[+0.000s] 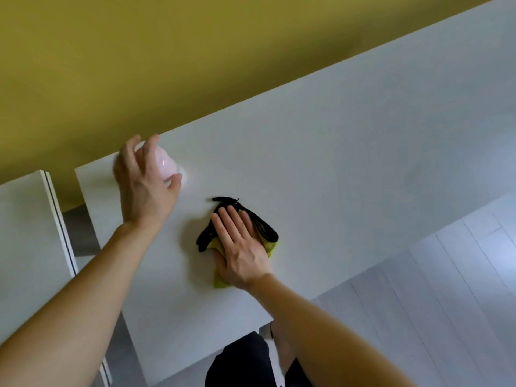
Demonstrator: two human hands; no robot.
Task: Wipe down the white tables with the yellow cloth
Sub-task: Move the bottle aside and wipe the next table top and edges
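A long white table runs along a yellow wall. My right hand lies flat, fingers together, pressing a crumpled yellow cloth with black edging onto the tabletop near its front edge. My left hand is curled around a pale pink, rounded object at the table's far left corner; the object is blurred and partly hidden by the fingers. Whether it rests on the table or is lifted is unclear.
A second white table stands to the left, separated by a narrow gap showing grey floor. A yellow wall backs both tables. Pale floorboards lie to the right. My dark-clothed legs are below the table's front edge.
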